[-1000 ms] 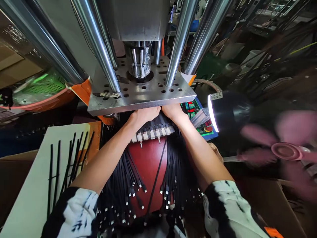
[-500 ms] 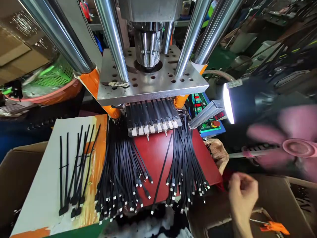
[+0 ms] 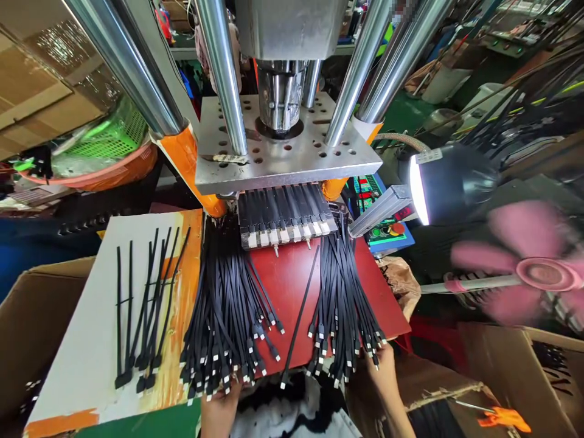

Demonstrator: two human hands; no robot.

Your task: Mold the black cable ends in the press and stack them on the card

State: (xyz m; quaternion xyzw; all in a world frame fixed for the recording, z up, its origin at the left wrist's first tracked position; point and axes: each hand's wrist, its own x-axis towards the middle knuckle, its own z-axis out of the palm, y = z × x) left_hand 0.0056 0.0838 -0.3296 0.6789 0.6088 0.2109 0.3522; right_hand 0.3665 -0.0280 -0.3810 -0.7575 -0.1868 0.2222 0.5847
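Back from under the steel press plate (image 3: 287,164) since a second ago, both hands now low at the near edge of the red board (image 3: 292,286). Left hand (image 3: 221,407) under the tips of the left bundle of black cables (image 3: 225,316), fingers hidden beneath the connectors, so grip impossible to tell. Right hand (image 3: 385,371) at the near end of the right bundle of black cables (image 3: 340,304), fingertips touching the connectors; closed around them or only resting, cannot tell. Both bundles fanned out on the red board, far ends up against the mould block (image 3: 285,216) under the press plate. One loose cable (image 3: 298,319) lying on the board between the bundles. Left of the board, a white card (image 3: 95,340) with a few more black cables. Right of the board, a lit lamp (image 3: 444,182) and a spinning pink fan (image 3: 533,274).
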